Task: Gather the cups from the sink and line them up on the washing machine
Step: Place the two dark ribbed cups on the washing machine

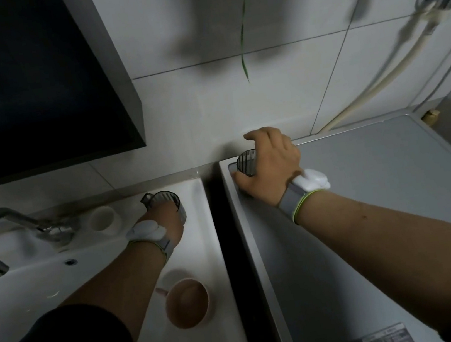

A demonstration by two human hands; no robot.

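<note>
Cups: your right hand is clamped round a smoky ribbed cup at the far-left corner of the washer, thumb on the near side, fingers curled over the far side. Cup base is hidden, so can't tell if it's down on the lid or just off it.

Your left hand grips a second ribbed cup on the sink ledge, about 9 o'clock from the first. Its fingers are hidden behind the wrist and cup; only the wrap round the body shows. This cup has a small tab handle at its rim.

Pink mug, matte, round, stands free on the ledge at 6 o'clock from the left hand, handle partly behind your forearm. White cup sits beside the tap, blurred, shape hard to read.

Sink is glossy white ceramic, washer lid flat grey, tap chrome. Both wrists carry grey straps with white pods. Washer label at the bottom edge is cut off and unreadable.
</note>
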